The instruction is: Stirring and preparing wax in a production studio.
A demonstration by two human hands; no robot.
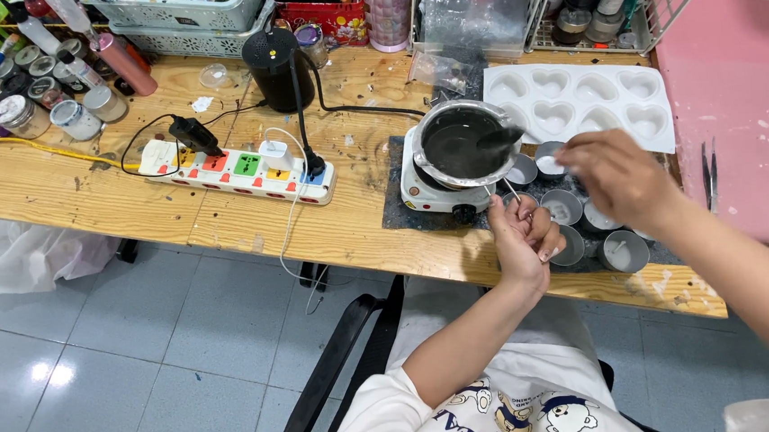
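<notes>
Two hands: left hand [523, 233] fingers pinch thin wick [511, 187]; right hand [614, 175] fingers curled, hold unclear.

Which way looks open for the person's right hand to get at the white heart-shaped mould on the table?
Probably straight ahead: the right hand hovers over the small metal tins, and the heart mould lies flat just beyond them with nothing standing between. The pot on the little hotplate sits off to the side.

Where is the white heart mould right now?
In the head view, the white heart mould lies flat at the back right of the wooden table, just right of the small pot on its hotplate and beyond the right hand.
</notes>
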